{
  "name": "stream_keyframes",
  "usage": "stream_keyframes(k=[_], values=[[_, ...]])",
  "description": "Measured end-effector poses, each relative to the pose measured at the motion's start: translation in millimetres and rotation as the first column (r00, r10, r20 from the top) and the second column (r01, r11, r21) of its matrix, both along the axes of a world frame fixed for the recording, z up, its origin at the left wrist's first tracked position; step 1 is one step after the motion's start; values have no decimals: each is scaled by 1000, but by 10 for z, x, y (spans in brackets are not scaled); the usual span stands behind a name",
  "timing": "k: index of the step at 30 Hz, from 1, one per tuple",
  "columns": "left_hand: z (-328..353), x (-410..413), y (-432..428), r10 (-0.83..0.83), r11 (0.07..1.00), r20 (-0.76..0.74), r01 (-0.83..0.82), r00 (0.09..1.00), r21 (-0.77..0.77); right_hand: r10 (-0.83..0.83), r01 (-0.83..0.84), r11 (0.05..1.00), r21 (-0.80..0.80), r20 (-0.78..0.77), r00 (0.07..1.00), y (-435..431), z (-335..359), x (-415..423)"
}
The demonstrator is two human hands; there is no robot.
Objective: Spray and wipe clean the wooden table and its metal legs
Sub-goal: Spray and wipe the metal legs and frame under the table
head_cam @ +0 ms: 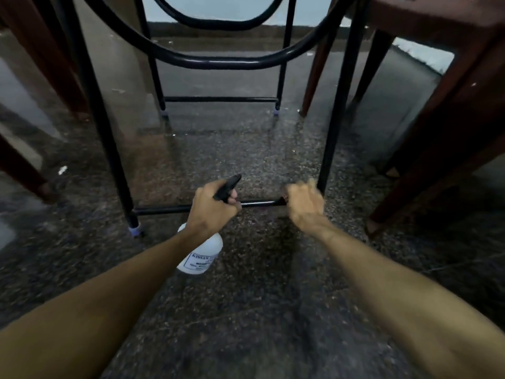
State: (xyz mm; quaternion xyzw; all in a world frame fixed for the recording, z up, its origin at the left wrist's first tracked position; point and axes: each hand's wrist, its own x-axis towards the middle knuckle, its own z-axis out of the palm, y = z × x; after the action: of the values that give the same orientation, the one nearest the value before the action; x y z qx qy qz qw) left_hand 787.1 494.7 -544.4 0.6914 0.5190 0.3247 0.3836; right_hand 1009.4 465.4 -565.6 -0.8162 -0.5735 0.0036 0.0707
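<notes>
I look under the table at its black metal frame. My left hand point(211, 207) grips the black trigger head of a white spray bottle point(200, 255), which hangs below the hand just in front of the low crossbar point(164, 209). My right hand point(304, 203), blurred, is curled over the right end of that crossbar beside the right front leg point(332, 132); a dark bit shows at its fingertips, and I cannot tell whether it is a cloth. The left front leg point(103, 127) ends in a bluish foot cap point(135, 229).
The rear legs and rear crossbar point(221, 99) stand farther back, with a curved black brace point(218, 60) overhead. Dark brown chair legs point(437, 149) crowd the right side, and more point(35, 170) stand at the left. The floor point(246, 310) is dark speckled stone.
</notes>
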Motion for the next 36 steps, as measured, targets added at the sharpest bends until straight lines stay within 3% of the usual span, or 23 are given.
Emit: stream_keyframes(k=[3,6,9,10,12,13,15,17,19,21,23,25,28,30,32,35,36], values=[[6,194,-21,-21,1000,-5,21,1000,10,191,-200,979,-41,-159,969,106,24,-185],[25,294,-48,-45,999,-4,45,999,-1,101,-91,991,97,-102,990,-61,-130,26],[44,311,-35,-39,999,19,39,999,-17,165,-128,954,271,-116,979,-519,-328,241],[35,330,-29,-43,999,21,43,999,-11,171,-102,926,365,-161,972,-639,-390,283],[18,391,-54,-57,998,26,57,998,-6,44,184,807,562,-368,929,-729,-379,278],[24,422,-78,-60,998,32,61,998,-10,-40,407,689,600,-530,847,-672,-374,265],[12,483,-109,-70,998,45,70,997,-4,-82,762,431,484,-820,567,-458,-407,323],[-26,536,-121,-86,996,52,86,995,3,-129,897,314,313,-921,367,-239,-538,337],[-63,567,-135,-87,996,52,87,995,-11,-89,899,372,233,-955,284,-239,-503,239],[-73,610,-157,-96,995,44,97,994,-21,-176,898,424,119,-962,211,-407,-291,152],[-81,652,-184,-110,994,31,111,993,-19,-218,920,392,29,-968,124,-435,-252,336],[-83,699,-199,-112,994,32,113,993,-15,-62,913,396,96,-989,131,-343,-184,425],[-113,768,-213,-119,993,20,120,993,-23,-91,779,523,345,-886,454,-317,-210,254],[-113,808,-244,-129,990,30,130,991,-47,-190,757,601,258,-873,449,-333,-285,204],[-84,862,-267,-137,989,46,139,990,-48,-185,789,565,242,-895,407,-306,-226,197],[-44,931,-252,-108,993,36,109,994,-35,-138,700,619,357,-828,544,-227,-296,197],[-36,946,-253,-100,994,44,102,994,-47,-175,684,658,317,-818,547,-281,-277,148]])
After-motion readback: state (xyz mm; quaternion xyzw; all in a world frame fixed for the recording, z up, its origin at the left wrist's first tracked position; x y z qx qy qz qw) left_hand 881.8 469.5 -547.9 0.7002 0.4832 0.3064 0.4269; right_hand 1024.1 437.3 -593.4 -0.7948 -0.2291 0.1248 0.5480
